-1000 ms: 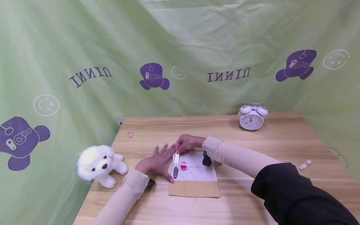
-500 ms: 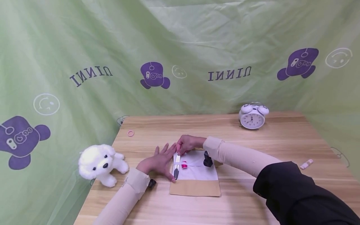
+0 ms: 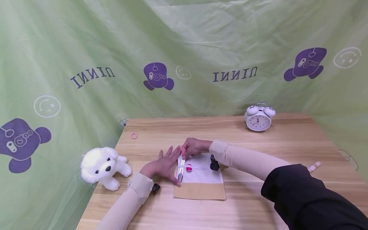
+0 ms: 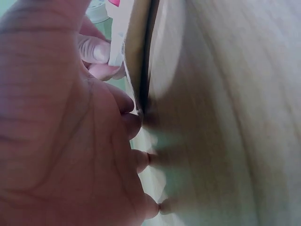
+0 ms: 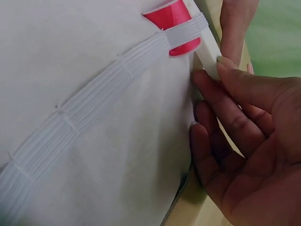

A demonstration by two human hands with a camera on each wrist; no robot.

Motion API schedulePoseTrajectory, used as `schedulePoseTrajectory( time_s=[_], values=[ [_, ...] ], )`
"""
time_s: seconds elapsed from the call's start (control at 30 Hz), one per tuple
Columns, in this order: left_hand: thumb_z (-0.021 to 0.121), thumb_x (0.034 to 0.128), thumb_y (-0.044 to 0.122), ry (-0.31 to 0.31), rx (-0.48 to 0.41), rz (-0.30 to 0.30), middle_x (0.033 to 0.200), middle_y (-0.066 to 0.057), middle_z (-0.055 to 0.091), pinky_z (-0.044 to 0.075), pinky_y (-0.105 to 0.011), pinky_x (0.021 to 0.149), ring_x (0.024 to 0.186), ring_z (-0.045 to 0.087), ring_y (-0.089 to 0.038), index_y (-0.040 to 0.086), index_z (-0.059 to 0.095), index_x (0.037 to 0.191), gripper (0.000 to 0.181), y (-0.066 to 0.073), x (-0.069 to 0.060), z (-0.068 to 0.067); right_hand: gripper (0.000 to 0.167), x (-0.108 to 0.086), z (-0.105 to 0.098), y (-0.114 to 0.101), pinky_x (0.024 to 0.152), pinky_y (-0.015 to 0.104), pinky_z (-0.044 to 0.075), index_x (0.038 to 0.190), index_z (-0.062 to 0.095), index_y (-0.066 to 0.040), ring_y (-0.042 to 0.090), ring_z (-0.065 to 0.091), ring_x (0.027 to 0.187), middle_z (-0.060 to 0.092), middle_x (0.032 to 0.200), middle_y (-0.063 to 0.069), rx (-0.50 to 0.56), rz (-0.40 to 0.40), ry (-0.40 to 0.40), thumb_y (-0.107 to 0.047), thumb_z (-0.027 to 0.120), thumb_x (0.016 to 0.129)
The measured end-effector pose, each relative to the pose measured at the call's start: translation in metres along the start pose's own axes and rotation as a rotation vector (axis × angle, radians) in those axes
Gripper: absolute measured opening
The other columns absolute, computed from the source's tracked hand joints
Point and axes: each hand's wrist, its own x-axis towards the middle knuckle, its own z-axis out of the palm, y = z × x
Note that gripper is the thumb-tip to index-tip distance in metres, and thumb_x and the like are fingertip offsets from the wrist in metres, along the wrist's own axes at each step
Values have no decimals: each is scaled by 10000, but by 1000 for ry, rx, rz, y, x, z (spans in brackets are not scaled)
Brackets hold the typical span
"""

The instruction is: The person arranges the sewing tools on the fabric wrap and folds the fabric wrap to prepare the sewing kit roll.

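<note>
A tan pouch (image 3: 199,191) with a white lining (image 3: 201,176) lies spread on the table. In the right wrist view a white elastic band (image 5: 96,96) crosses the lining, over a red thread spool (image 5: 176,28) and a white stick-like tool (image 5: 207,55). The tool (image 3: 181,170) has a dark lower part. My right hand (image 3: 192,147) pinches the tool's far end between thumb and forefinger. My left hand (image 3: 164,166), fingers spread, rests along the pouch's left edge; in the left wrist view its palm (image 4: 70,132) stands beside that edge.
A white plush dog (image 3: 100,167) sits at the table's left edge, with a pink ring (image 3: 134,135) behind it. A white alarm clock (image 3: 258,118) stands at the back right. A small pink and white item (image 3: 314,166) lies at the right, near the black sleeve (image 3: 310,195).
The right hand has moved slightly right and toward me with the tool, whose dark end now shows less beyond the band. The left hand has stayed in place.
</note>
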Motion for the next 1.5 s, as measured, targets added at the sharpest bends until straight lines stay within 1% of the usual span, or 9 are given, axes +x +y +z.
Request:
schedulePoseTrajectory(
  time_s=[0.27, 0.53, 0.63, 0.73, 0.87, 1.0, 1.1, 1.27, 1.5],
  values=[
    [798, 618, 753, -2, -31, 3, 1712, -77, -71, -12, -800, 1130, 1564, -87, -413, 89, -7, 1617, 1444, -1, 3, 1, 72, -1, 0, 0, 536, 149, 331, 905, 791, -53, 23, 440, 579, 639, 658, -126, -64, -11, -99, -62, 782, 834],
    [779, 615, 777, -11, -33, 16, 1711, -94, -66, 3, -817, 1115, 1559, -89, -431, 79, -8, 1615, 1452, -1, 3, 5, 105, -1, 5, 4, 578, 162, 365, 759, 776, -164, 43, 479, 609, 666, 652, -98, -160, -16, -89, -77, 795, 815],
    [780, 613, 778, -31, -13, -1, 1710, -78, -86, -7, -808, 1123, 1559, -100, -424, 96, -11, 1618, 1450, -1, 4, 2, 45, -4, 2, 2, 628, 154, 406, 849, 796, -147, 29, 523, 656, 739, 755, -55, -222, -81, -69, -111, 770, 854],
    [787, 596, 781, -53, 30, -29, 1713, -60, -76, -11, -788, 1143, 1565, -75, -415, 129, 5, 1624, 1447, 3, 7, -5, 116, -19, -11, -1, 725, 162, 502, 990, 789, -103, 36, 624, 750, 785, 909, 9, -303, -205, 29, -132, 718, 904],
    [796, 566, 789, -83, 61, -36, 1713, -95, -50, -19, -750, 1175, 1571, -31, -404, 170, 33, 1628, 1448, 13, 9, -11, 200, -68, -50, -6, 836, 270, 585, 1096, 751, -54, 138, 713, 890, 775, 1036, 84, -385, -280, 252, -148, 660, 945],
    [816, 540, 781, -102, 50, -44, 1704, -155, -44, -30, -725, 1192, 1572, -36, -408, 176, 55, 1628, 1458, 23, 5, -9, 191, -137, -110, -8, 824, 366, 604, 1094, 750, -54, 198, 718, 885, 770, 1035, 109, -430, -219, 429, -135, 651, 952],
    [821, 532, 780, -101, 65, -57, 1702, -165, -48, -24, -718, 1199, 1572, -40, -408, 169, 64, 1628, 1465, 27, 0, -7, 155, -188, -148, 3, 783, 392, 601, 1054, 765, -72, 187, 706, 834, 773, 991, 96, -523, -157, 506, -119, 673, 938],
    [816, 538, 779, -100, 89, -63, 1702, -160, -61, -11, -715, 1201, 1575, -34, -397, 137, 72, 1626, 1466, 27, -3, -6, 133, -257, -179, 38, 670, 321, 554, 1018, 777, -76, 118, 649, 728, 772, 910, 61, -646, -11, 530, -113, 698, 918],
    [792, 533, 810, -104, 119, -83, 1701, -163, -57, -22, -722, 1196, 1576, -24, -394, 142, 76, 1626, 1467, 23, 1, -9, 188, -312, -169, 99, 675, 323, 590, 1061, 756, -37, 179, 711, 800, 774, 974, 91, -645, 133, 441, -143, 713, 912]
  ],
)
